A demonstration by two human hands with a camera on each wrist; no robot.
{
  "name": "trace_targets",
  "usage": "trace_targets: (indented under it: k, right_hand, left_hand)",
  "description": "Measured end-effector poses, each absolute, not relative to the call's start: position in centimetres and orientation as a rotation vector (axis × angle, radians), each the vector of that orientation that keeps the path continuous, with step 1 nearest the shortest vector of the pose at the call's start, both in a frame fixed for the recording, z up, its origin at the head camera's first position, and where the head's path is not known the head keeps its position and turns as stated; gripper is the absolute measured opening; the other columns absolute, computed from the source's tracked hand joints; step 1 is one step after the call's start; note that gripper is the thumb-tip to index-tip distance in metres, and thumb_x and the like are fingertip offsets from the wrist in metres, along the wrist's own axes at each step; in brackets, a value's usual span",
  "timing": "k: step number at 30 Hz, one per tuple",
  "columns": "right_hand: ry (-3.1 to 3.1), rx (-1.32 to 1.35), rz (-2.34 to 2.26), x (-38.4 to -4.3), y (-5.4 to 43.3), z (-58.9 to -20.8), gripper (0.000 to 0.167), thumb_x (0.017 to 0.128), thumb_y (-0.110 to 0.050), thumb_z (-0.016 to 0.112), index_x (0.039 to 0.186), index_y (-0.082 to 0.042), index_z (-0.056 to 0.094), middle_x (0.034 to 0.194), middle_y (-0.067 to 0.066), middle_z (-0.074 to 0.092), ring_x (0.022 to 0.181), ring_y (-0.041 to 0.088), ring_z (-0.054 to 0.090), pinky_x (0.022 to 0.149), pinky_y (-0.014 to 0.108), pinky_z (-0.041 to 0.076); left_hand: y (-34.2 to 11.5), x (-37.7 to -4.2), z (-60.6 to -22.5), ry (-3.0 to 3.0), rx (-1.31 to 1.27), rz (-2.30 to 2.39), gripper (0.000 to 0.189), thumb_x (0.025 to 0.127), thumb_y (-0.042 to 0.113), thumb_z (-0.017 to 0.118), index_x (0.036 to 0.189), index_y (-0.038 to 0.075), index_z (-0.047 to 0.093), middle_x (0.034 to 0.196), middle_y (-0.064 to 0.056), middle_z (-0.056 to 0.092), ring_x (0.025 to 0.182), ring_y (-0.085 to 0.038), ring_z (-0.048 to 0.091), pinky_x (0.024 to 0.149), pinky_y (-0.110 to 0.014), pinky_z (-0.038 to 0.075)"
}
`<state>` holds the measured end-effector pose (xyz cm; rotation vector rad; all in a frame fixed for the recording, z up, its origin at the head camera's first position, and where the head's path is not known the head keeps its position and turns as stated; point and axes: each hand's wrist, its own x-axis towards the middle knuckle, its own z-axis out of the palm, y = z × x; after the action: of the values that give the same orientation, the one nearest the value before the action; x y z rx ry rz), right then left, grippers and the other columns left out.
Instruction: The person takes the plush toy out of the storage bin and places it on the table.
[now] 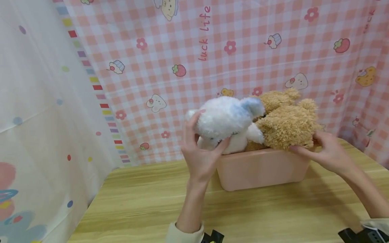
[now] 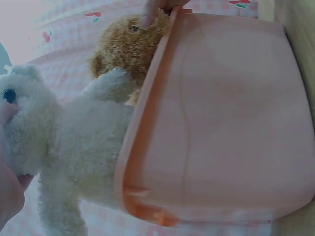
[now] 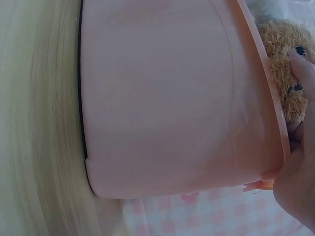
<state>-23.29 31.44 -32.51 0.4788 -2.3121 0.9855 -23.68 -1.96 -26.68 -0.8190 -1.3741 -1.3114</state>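
Observation:
A white plush toy (image 1: 223,116) with a bluish ear sits at the left end of a pink plastic bin (image 1: 264,170), its lower body inside. My left hand (image 1: 202,157) grips its head, thumb in front and fingers around the left side. In the left wrist view the plush toy (image 2: 83,142) leans out over the bin's rim. A curly brown teddy bear (image 1: 287,126) fills the bin's right end, head above the rim. My right hand (image 1: 331,155) holds this head; in the right wrist view the thumb presses near the bear's dark eye (image 3: 300,50). Some fingers are hidden behind it.
The bin stands on a wood-grain table (image 1: 146,199). Behind it hangs a pink checked cloth (image 1: 158,81), and a pale dotted curtain (image 1: 45,111) hangs at the left. More brown plush (image 1: 275,100) shows behind the bear's head; whether it is a separate toy, I cannot tell.

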Motion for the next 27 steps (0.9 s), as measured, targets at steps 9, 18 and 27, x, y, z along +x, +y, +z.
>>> trace_targets:
  k: [9,18,27]
  right_hand:
    - [-2.326,0.479,1.004,-23.2,31.4,-32.4,0.037,0.085,-0.012,0.080,0.117,-0.004,0.066,0.100,-0.021,0.063,0.091,-0.005,0.056,0.070,0.014,0.046]
    - [-2.315,0.491,0.989,-23.3,31.2,-32.5,0.038,0.084,-0.013,0.080,0.117,-0.003,0.065,0.098,-0.021,0.062,0.088,-0.004,0.056,0.069,0.014,0.046]
    - [-2.346,0.448,0.980,-23.2,31.5,-32.5,0.032,0.086,-0.015,0.079,0.112,-0.005,0.065,0.097,-0.010,0.061,0.082,0.001,0.053,0.062,0.019,0.042]
  left_hand:
    - [-3.2,-22.8,-25.5,-1.244,-0.806,-1.296,0.071,0.068,-0.002,0.088,0.130,-0.004,0.053,0.124,-0.022,0.058,0.114,-0.035,0.061,0.091,-0.046,0.057]
    - [-5.5,-22.4,-24.3,-1.062,-0.780,-1.379,0.073,0.071,0.000,0.088,0.130,-0.013,0.047,0.129,-0.019,0.057,0.113,-0.039,0.058,0.094,-0.051,0.052]
    - [-9.6,-21.8,-22.2,-0.863,-0.665,-1.380,0.076,0.068,0.005,0.090,0.127,-0.012,0.047,0.125,-0.021,0.055,0.111,-0.042,0.053,0.095,-0.051,0.049]
